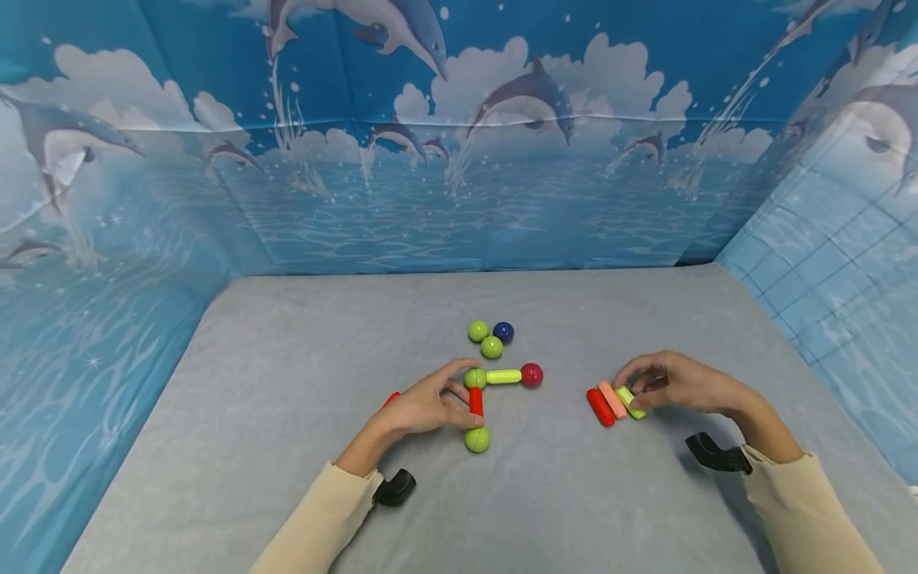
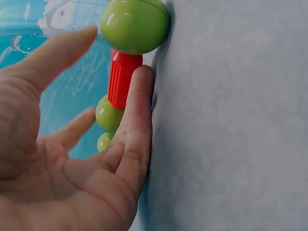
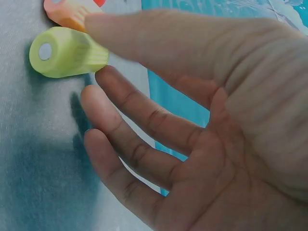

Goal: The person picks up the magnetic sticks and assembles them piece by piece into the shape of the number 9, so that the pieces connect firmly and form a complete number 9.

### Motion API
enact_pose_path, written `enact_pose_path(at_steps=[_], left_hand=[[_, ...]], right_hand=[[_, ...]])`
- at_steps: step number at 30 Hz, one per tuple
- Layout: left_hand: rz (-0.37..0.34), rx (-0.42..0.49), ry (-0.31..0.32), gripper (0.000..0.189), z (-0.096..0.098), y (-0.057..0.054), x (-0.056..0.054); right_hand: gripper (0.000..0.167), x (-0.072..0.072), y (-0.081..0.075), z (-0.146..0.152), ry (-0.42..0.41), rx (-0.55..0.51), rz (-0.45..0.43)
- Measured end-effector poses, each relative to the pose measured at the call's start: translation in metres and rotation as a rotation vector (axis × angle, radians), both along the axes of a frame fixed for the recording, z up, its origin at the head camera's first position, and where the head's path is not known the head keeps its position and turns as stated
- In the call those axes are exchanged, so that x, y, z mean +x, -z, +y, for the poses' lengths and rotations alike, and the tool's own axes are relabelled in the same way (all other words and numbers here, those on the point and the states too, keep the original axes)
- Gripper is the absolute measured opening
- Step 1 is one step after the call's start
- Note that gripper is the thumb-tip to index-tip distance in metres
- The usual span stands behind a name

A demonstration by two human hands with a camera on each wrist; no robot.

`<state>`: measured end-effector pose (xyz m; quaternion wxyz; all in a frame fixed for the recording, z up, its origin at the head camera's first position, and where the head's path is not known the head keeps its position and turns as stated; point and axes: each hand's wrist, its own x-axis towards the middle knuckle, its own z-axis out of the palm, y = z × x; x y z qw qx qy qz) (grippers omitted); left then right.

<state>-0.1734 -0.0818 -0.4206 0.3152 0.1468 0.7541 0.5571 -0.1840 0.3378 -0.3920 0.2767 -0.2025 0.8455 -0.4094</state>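
Note:
My left hand (image 1: 430, 401) is spread around a magnetic construction set piece; its lowest fingers lie straight along the red stick (image 1: 476, 401) in the left wrist view. That stick joins two green balls, a far one (image 1: 475, 379) and a near one (image 2: 135, 25). From the far ball a yellow-green stick (image 1: 504, 376) runs right to a dark red ball (image 1: 531, 375). To the right, my right hand (image 1: 670, 383) pinches another yellow-green stick (image 3: 67, 53) between thumb and index finger, the other fingers loosely bent. This stick has a pale disc on its end.
An orange stick (image 1: 612, 400) and a red stick (image 1: 601, 407) lie beside the pinched one. Behind the joined pieces sit two loose green balls (image 1: 478, 331) (image 1: 492, 347) and a blue ball (image 1: 504, 332). Another red piece (image 1: 390, 399) is partly hidden behind the left hand.

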Motion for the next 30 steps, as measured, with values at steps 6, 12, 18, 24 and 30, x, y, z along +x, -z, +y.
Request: enact_pose_path(at_steps=[6, 12, 18, 24, 30], left_hand=[[-0.008, 0.044, 0.085, 0.079, -0.001, 0.002, 0.000], [0.060, 0.002, 0.170, 0.077, 0.000, 0.002, -0.001], [0.121, -0.037, 0.223, 0.068, 0.000, 0.002, 0.000], [0.134, -0.050, 0.252, 0.068, -0.001, 0.002, 0.000], [0.161, -0.074, 0.266, 0.068, 0.000, 0.003, 0.000]], right_hand=[[0.026, -0.001, 0.002, 0.002, -0.043, 0.015, -0.008], [0.028, 0.002, -0.001, -0.001, -0.021, 0.063, -0.006], [0.032, 0.003, -0.002, -0.007, 0.004, 0.096, -0.006], [0.025, 0.003, -0.002, -0.011, 0.014, 0.145, 0.053], [0.025, 0.004, -0.004, -0.015, 0.016, 0.275, 0.256]])
